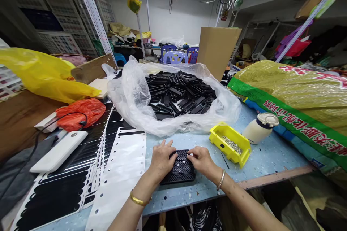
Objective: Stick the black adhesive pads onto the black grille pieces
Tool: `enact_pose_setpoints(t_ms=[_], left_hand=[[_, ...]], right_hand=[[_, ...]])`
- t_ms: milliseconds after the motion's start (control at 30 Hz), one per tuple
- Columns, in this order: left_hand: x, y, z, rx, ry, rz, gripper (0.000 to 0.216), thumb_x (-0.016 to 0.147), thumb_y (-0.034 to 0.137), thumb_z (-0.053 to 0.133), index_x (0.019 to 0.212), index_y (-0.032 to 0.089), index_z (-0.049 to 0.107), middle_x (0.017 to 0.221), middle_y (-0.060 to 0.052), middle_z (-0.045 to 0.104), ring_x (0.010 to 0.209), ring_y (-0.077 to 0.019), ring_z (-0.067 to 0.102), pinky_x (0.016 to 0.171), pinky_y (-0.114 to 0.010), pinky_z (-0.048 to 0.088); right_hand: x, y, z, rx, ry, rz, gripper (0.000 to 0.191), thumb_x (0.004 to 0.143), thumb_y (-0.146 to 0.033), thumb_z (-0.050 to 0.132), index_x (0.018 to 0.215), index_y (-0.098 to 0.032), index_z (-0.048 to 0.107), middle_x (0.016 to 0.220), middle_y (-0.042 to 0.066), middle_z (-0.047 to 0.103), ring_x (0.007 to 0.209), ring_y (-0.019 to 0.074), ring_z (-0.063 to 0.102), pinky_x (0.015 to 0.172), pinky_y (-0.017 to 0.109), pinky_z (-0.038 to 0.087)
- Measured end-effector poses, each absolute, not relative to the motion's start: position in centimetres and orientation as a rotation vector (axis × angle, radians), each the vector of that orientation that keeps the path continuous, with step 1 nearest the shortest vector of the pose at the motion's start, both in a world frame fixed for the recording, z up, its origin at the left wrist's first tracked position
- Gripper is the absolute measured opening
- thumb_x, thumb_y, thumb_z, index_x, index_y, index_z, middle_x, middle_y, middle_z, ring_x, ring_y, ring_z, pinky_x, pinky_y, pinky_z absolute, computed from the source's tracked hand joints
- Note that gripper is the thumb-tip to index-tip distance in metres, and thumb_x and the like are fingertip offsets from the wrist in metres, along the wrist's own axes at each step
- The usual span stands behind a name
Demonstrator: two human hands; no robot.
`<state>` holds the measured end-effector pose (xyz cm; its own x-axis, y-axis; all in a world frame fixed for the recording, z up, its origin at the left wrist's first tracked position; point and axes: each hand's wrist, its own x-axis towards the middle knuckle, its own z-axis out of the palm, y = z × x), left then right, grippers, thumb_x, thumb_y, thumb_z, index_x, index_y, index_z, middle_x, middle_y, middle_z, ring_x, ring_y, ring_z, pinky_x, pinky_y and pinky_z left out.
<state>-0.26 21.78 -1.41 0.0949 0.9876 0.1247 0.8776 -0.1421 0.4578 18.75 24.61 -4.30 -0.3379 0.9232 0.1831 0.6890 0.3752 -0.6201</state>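
Note:
Several black textured plastic strips (179, 177) lie side by side on the blue table, with a few small shiny metal pieces on their upper face. My left hand (162, 157) rests at their upper left, fingers spread and thumb touching the plastic. At the upper right edge, the thumb and forefinger of my right hand (202, 160) are pinched together; whatever is between them is too small to make out. To the right, a yellow bin (230, 143) holds many small metal pieces (231, 145).
A clear plastic bag (130, 97) full of black strips (181, 92) lies beyond my hands. On the right stand a cream jar (258, 128) and a large printed sack (292, 90). Black-and-white sheets (59, 187), a white power bank (59, 151) and an orange bag (81, 113) lie left.

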Motion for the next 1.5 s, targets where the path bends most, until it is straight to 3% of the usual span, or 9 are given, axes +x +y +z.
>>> enact_pose_setpoints(t_ms=[133,333,533,633,800,933,1067,1500], left_hand=[[0.5,22.1,-1.2,2.113,1.858,0.445,0.021,0.082,0.014,0.056,0.081,0.021,0.075,0.129,-0.008,0.062,0.125,-0.0376,0.051,0.095,-0.053,0.042],[0.0,22.2,-1.5,1.990,1.833,0.600,0.022,0.080,0.009,0.055,0.079,0.021,0.073,0.125,-0.008,0.065,0.122,-0.0332,0.055,0.098,-0.050,0.042],[-0.3,22.3,-1.9,1.943,1.748,0.752,0.022,0.075,0.011,0.064,0.087,0.025,0.075,0.116,-0.009,0.071,0.119,-0.0301,0.058,0.103,-0.051,0.039],[0.0,22.5,-2.0,1.970,1.695,0.725,0.022,0.077,0.010,0.061,0.084,0.024,0.076,0.108,-0.009,0.073,0.117,-0.0279,0.060,0.104,-0.049,0.038],[0.1,22.6,-2.2,1.962,1.674,0.733,0.025,0.079,0.008,0.056,0.079,0.024,0.075,0.097,-0.006,0.077,0.112,-0.0243,0.064,0.098,-0.040,0.044],[-0.4,22.5,-2.7,1.898,1.741,0.775,0.023,0.078,0.010,0.056,0.081,0.022,0.074,0.104,-0.007,0.075,0.103,-0.0244,0.068,0.090,-0.036,0.047],[-0.8,22.5,-3.1,1.871,1.741,0.799,0.023,0.080,0.014,0.054,0.078,0.023,0.075,0.087,-0.004,0.077,0.091,-0.0230,0.069,0.080,-0.032,0.048],[-0.7,22.5,-3.0,1.823,1.762,0.817,0.022,0.078,0.015,0.055,0.077,0.023,0.075,0.078,-0.002,0.076,0.077,-0.0206,0.068,0.073,-0.030,0.045]], right_hand=[[18.4,24.8,-3.9,-1.403,-2.162,0.585,0.015,0.077,-0.012,0.061,0.073,-0.017,0.075,0.067,0.005,0.069,0.062,0.0158,0.061,0.060,0.025,0.042],[18.0,25.6,-3.8,-1.369,-2.108,0.679,0.016,0.076,-0.012,0.060,0.074,-0.018,0.075,0.072,0.005,0.071,0.068,0.0168,0.063,0.066,0.026,0.045],[18.6,26.0,-3.9,-1.417,-1.870,0.994,0.018,0.065,-0.011,0.066,0.080,-0.015,0.075,0.056,-0.001,0.063,0.051,0.0126,0.054,0.051,0.022,0.041],[19.2,26.2,-4.0,-1.463,-1.719,1.008,0.012,0.066,-0.017,0.065,0.075,-0.013,0.073,0.048,-0.002,0.057,0.045,0.0112,0.048,0.046,0.022,0.037],[19.0,26.5,-4.1,-1.511,-1.606,1.189,0.017,0.068,-0.030,0.068,0.063,-0.013,0.066,0.043,-0.003,0.052,0.038,0.0094,0.044,0.038,0.021,0.030],[18.3,26.7,-4.2,-1.535,-1.519,1.331,0.016,0.063,-0.027,0.072,0.060,-0.014,0.063,0.039,-0.006,0.048,0.033,0.0071,0.040,0.034,0.019,0.028],[18.1,27.1,-4.1,-1.532,-1.491,1.404,0.012,0.060,-0.021,0.071,0.056,-0.015,0.062,0.038,-0.007,0.049,0.032,0.0066,0.040,0.032,0.018,0.029],[18.7,27.7,-2.9,-1.480,-1.445,1.641,0.010,0.060,-0.022,0.068,0.057,-0.014,0.062,0.041,-0.004,0.056,0.033,0.0077,0.049,0.030,0.016,0.030]])
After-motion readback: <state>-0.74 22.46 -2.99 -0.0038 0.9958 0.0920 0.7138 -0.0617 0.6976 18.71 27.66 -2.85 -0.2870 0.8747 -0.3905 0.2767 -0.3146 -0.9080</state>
